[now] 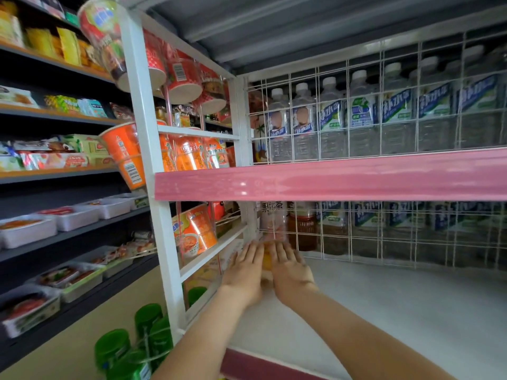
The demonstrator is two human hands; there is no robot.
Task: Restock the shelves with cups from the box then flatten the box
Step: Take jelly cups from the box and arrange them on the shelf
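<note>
My left hand (245,266) and right hand (290,266) reach deep onto the white shelf (384,303), palms facing inward and fingers straight, pressed against either side of a yellowish cup (266,260) at the back left corner. The cup is mostly hidden between my palms and blurred (I cannot read its label). Behind the wire grid (411,237) stand bottles (362,116); a pink shelf edge (329,179) crosses above.

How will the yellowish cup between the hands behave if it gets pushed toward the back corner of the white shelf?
The cup, pressed between the left hand and right hand, looks small and probably light. The white shelf looks smooth, so it should slide easily. It might tip if pushed high, and the wire grid behind would likely stop it. Blur hides its shape.
</note>
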